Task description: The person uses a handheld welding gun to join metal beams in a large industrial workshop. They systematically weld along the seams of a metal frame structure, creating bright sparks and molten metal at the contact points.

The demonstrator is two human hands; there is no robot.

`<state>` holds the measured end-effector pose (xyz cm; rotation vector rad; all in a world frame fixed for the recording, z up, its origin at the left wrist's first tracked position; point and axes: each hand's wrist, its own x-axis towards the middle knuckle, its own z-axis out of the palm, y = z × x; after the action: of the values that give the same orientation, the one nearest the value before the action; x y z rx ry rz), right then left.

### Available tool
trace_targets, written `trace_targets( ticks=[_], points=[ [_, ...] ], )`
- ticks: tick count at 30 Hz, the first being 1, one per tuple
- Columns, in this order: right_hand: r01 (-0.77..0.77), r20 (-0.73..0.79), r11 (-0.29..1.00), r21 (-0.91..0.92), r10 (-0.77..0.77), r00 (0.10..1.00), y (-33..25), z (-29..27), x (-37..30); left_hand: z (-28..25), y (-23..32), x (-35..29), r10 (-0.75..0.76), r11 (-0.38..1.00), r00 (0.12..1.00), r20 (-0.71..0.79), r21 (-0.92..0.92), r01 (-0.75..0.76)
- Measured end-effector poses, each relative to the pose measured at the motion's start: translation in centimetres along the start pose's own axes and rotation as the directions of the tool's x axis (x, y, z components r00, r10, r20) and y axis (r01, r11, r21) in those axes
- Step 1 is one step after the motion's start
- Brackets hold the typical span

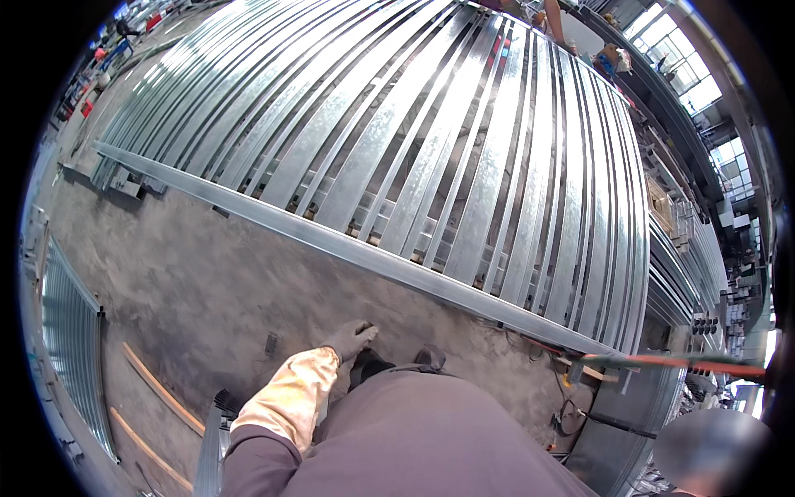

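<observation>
My left hand (349,338), in a grey glove, hangs low in front of my body, left of my dark shoe. Its fingers are loosely bent and somewhat apart, and nothing shows in them. A tan protective sleeve (290,396) covers the forearm. Beyond the hand lies a large frame of shiny metal slats (364,178), set side by side with narrow gaps. Its near edge is a long metal rail (331,240), which my left hand does not touch. My right hand is out of view.
Another person's arm (555,23) reaches in at the frame's far edge. A blurred person's head (710,451) is at lower right, near an orange hose (687,362) and a metal box beam (617,447). Wooden strips (161,389) and a ribbed metal panel (73,348) lie left.
</observation>
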<state>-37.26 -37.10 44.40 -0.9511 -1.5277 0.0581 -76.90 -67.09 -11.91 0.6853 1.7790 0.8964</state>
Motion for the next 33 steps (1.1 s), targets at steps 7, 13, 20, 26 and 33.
trace_targets(
  ticks=[7, 13, 20, 26, 33],
  points=[
    [-0.077, 0.337, 0.955, 0.286, -0.025, 0.941, -1.7, 10.5, -0.9, -2.3, 1.0, 2.8, 0.026, 0.994, 0.889, -0.458, -0.086, -0.073],
    [-0.429, 0.798, 0.784, 0.449, -0.136, 0.587, -2.7, 26.6, -4.1, -9.0, 0.8, 4.1, -0.386, 0.81, 0.543, -0.746, -0.555, -0.187],
    [-0.584, 0.895, 0.811, 0.011, -0.269, -0.357, -5.4, 46.3, -13.3, -15.1, -2.8, 11.5, -0.528, 0.723, 0.141, -0.838, -0.53, -0.443],
    [-0.535, 0.692, 0.812, -0.232, -0.248, -0.677, -2.0, 55.2, -24.5, -16.5, 2.6, 16.5, -0.593, 0.793, -0.108, -0.798, -0.556, -0.247],
    [-0.511, 0.546, 0.774, -0.373, -0.262, -0.796, 1.4, 59.3, -31.5, -17.1, 4.7, 15.0, -0.498, 0.848, -0.18, -0.848, -0.52, 0.104]
  ],
)
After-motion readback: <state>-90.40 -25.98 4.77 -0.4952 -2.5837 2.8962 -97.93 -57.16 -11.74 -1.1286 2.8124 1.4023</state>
